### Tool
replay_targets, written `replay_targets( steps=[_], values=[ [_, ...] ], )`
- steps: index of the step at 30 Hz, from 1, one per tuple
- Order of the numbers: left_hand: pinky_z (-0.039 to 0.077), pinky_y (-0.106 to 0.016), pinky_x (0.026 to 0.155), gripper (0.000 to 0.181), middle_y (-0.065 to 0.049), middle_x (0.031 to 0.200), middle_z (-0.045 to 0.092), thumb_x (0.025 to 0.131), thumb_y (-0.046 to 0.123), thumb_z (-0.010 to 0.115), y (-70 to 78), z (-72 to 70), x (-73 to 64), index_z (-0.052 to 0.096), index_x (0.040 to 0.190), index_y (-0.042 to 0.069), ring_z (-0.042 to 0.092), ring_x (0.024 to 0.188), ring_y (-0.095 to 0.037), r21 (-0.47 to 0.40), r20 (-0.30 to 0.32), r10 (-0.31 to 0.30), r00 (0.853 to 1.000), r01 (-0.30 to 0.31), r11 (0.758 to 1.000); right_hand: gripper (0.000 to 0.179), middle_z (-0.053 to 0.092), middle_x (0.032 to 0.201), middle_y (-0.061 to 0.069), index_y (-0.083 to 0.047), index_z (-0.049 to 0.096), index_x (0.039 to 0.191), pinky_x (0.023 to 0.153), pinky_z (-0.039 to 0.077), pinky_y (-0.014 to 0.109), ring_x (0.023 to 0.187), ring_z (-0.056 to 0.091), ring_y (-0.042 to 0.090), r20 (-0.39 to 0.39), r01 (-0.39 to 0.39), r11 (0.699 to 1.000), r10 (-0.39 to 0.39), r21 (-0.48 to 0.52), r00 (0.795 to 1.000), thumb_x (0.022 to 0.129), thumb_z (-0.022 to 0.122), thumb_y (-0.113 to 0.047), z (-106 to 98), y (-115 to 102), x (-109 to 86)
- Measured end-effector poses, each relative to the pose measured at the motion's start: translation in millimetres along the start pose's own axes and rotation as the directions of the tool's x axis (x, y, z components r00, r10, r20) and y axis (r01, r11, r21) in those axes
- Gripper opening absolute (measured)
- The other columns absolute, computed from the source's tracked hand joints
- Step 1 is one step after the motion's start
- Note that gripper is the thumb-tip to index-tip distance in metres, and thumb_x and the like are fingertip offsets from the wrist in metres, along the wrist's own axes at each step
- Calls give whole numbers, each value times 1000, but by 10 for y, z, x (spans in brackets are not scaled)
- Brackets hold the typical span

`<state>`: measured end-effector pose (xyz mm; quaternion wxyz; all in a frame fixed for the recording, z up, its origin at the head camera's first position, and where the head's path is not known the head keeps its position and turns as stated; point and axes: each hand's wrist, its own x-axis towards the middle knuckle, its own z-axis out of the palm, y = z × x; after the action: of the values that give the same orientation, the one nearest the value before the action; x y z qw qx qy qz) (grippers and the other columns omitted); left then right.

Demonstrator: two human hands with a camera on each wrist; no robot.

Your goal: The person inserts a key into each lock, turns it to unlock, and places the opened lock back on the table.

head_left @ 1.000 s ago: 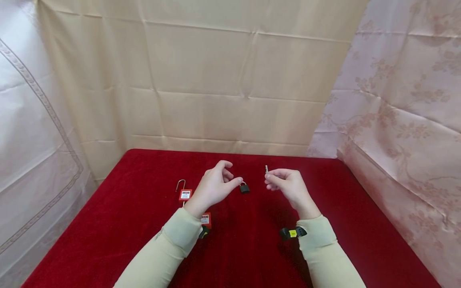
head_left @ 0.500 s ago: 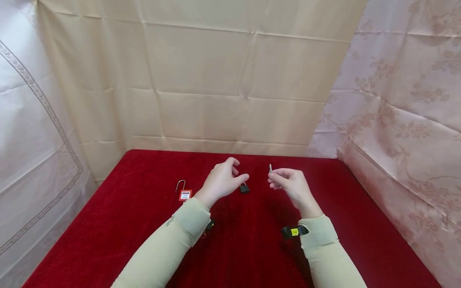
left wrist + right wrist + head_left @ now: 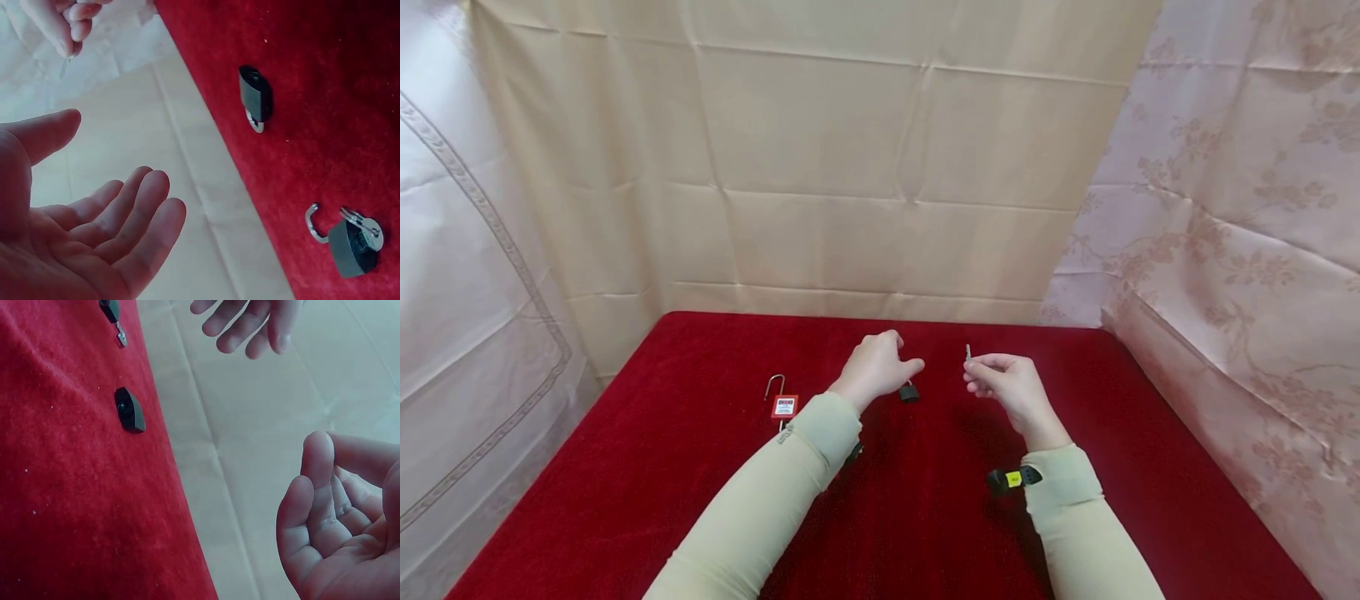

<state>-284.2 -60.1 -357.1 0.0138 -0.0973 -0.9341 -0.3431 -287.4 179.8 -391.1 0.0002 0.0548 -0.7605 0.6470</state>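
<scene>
My right hand (image 3: 1009, 387) pinches a small metal key (image 3: 967, 352), its blade pointing up, raised over the table. To its left, my left hand (image 3: 876, 367) hovers with thumb and fingers spread; its palm (image 3: 81, 250) is bare in the left wrist view. Just below the left thumb, a black padlock (image 3: 909, 392) lies on the red cloth. A second dark padlock (image 3: 350, 250), shackle open and keys at its base, shows in the left wrist view. A red padlock (image 3: 786, 407) with a white label and open shackle lies left of my left forearm.
Red cloth covers the table (image 3: 925, 517). A beige curtain (image 3: 820, 167) hangs behind the far edge, a patterned pink one (image 3: 1240, 250) on the right and a white one (image 3: 467, 292) on the left.
My left hand has moved right, nearer the black padlock, and its forearm now covers another red padlock seen earlier. The right hand has shifted slightly right with the key.
</scene>
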Motion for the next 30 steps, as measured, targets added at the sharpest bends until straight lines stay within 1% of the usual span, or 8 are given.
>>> replay_targets(
  steps=[2,5,7,9,13,19,25,30],
  values=[
    [55,-35,73,39,-11,97,70,94,33,71,0,24,33,65,116,1,60,71,-17,12,3,-12,1000,12,1000,35,73,84,10,14,66,115,68,59,28,69,69,13,3,-13,1000,13,-12,1000,96,73,-15,-6,19,7],
    [49,-31,58,27,-8,73,63,95,30,70,-14,73,85,65,93,4,50,56,-14,20,25,-32,999,31,999,38,73,88,15,14,66,116,68,59,27,69,69,14,1,-35,999,35,-26,999,96,74,-17,-13,44,16],
    [45,-30,51,28,-5,62,56,96,29,70,-27,111,114,62,80,7,46,51,-13,31,46,-55,997,53,998,39,73,91,17,13,66,117,68,59,28,70,69,14,1,-49,998,49,-38,999,96,74,-18,-18,51,17],
    [43,-28,48,31,-2,57,51,96,29,69,-37,149,133,61,74,8,45,50,-12,40,68,-88,994,85,996,38,73,92,18,12,67,116,69,59,28,71,69,14,1,-64,997,64,-50,998,96,74,-19,-20,53,16],
    [43,-28,48,33,-2,56,51,97,29,68,-72,221,159,63,71,8,46,51,-13,77,99,-151,984,143,987,35,73,93,19,10,68,114,70,59,29,72,69,15,3,-93,994,93,-66,996,96,74,-20,-15,69,12],
    [44,-34,49,34,-3,60,53,97,32,68,-127,319,192,64,72,10,50,53,-17,77,93,-214,972,208,975,31,73,94,20,7,70,113,69,59,30,73,70,18,3,-118,990,118,-84,993,96,73,-19,6,117,25],
    [45,-34,51,32,-5,61,58,95,29,68,-136,414,226,64,69,10,52,55,-18,101,79,-202,976,194,976,29,73,93,20,9,69,113,67,59,31,70,69,17,12,-137,986,139,-91,990,97,72,-14,12,154,51],
    [46,-33,51,28,-7,67,62,93,25,70,-163,511,266,66,69,11,55,57,-19,124,80,-239,968,228,966,33,73,95,23,12,67,117,67,60,31,70,69,17,23,-145,985,148,-97,989,97,71,-13,0,201,59]
  ],
)
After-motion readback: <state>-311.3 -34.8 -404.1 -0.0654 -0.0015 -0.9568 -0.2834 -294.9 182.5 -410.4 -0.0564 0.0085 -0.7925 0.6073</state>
